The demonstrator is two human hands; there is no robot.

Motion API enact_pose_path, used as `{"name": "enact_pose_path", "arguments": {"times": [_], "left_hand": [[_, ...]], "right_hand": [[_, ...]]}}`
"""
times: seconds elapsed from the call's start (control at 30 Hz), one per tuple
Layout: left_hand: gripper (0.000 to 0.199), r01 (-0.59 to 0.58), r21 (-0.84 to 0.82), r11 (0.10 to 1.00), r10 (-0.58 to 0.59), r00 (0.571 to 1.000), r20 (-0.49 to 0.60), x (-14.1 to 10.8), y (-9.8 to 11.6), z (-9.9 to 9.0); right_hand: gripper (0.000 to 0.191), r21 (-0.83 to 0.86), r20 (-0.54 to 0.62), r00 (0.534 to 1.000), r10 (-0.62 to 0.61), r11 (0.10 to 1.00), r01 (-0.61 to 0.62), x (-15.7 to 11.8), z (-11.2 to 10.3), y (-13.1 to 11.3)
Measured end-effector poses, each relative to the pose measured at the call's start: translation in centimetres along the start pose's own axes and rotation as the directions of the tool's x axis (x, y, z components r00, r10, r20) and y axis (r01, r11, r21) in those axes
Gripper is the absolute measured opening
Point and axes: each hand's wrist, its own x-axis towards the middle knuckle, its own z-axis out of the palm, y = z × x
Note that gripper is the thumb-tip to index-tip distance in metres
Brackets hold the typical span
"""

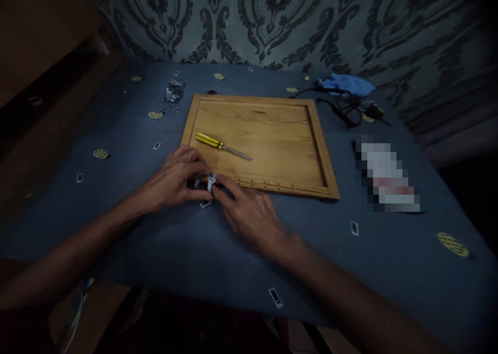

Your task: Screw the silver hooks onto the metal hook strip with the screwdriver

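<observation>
My left hand (187, 176) and my right hand (246, 208) meet at the near left edge of a framed wooden panel (252, 120). Between their fingertips is a small silvery metal hinge (211, 181), pinched from both sides. Fingers cover part of it, and whether it touches the panel's edge I cannot tell. Along the panel's near rim runs a row of small dark holes. A screwdriver (223, 146) with a yellow handle lies on the panel, its tip pointing right and towards me.
Several metal hinge parts (174, 91) and tiny loose pieces lie at the back left of the blue patterned cloth (311, 271). Eyeglasses (342, 110) and a blue crumpled cloth (348, 84) are at the back right. A blurred-out flat object (389, 177) lies right of the panel.
</observation>
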Motion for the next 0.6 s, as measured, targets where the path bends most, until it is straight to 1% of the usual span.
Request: {"name": "enact_pose_path", "arguments": {"times": [0.13, 0.23, 0.3, 0.37, 0.47, 0.53, 0.6], "left_hand": [[0.039, 0.001, 0.0, 1.0, -0.001, 1.0, 0.021, 0.1, 0.0, 0.0], [0.04, 0.008, 0.005, 1.0, -0.008, 1.0, 0.021, 0.1, 0.0, -0.1], [0.041, 0.011, 0.0, 1.0, -0.011, 1.0, 0.018, 0.1, 0.0, -0.1], [0.042, 0.013, -0.009, 1.0, -0.013, 1.0, 0.023, 0.0, 0.0, -0.1], [0.043, 0.025, -0.016, 1.0, -0.025, 0.999, 0.038, 0.0, 0.0, -0.2], [0.043, 0.034, -0.016, 0.999, -0.033, 0.998, 0.049, 0.0, 0.1, -0.2], [0.044, 0.038, -0.018, 0.999, -0.037, 0.998, 0.055, 0.0, 0.1, -0.3]], "right_hand": [[0.053, 0.002, -0.001, 1.0, 0.005, 1.0, -0.005, 0.0, 0.0, 0.0], [0.053, 0.032, -0.023, 1.0, 0.002, 0.999, -0.001, -0.1, 0.4, 0.2], [0.054, 0.096, -0.072, 0.997, 0.003, 0.995, 0.004, -0.2, 1.0, 0.5], [0.055, 0.197, -0.164, 0.986, 0.032, 0.98, 0.0, -0.2, 1.6, 1.0], [0.053, 0.352, -0.317, 0.942, 0.113, 0.936, 0.006, 0.0, 2.2, 1.9], [0.048, 0.409, -0.361, 0.923, 0.13, 0.912, 0.031, 0.3, 2.1, 2.5], [0.044, 0.427, -0.368, 0.923, 0.118, 0.903, 0.055, 0.8, 1.7, 3.0]]}}
